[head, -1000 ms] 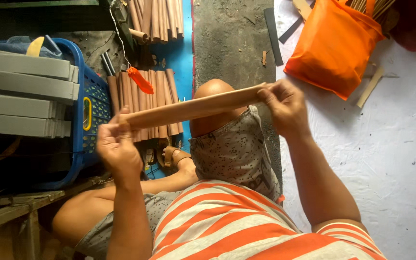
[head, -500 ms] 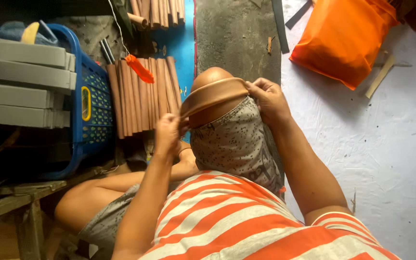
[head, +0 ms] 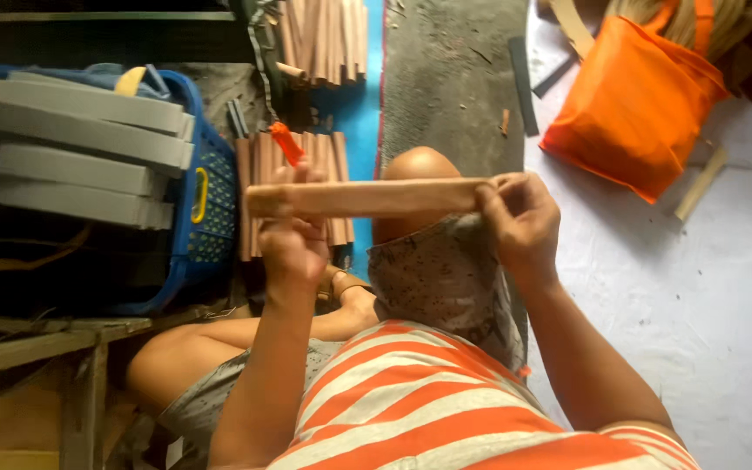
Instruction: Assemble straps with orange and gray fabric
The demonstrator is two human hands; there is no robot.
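A flat tan strip of bamboo or wood lies stretched level between both hands, above my raised knee. My left hand grips its left end, fingers wrapped around it. My right hand pinches its right end between thumb and fingers. Behind the strip, a row of similar brown strips lies on the floor with an orange-handled tool resting on top.
A blue plastic basket holding grey boards stands at left. More brown strips are stacked at the top. An orange bag sits on the pale floor at right. A wooden frame is at lower left.
The strip was bent into an arc over the knee half a second ago; it is straight again now, and my hands have moved apart to its ends.
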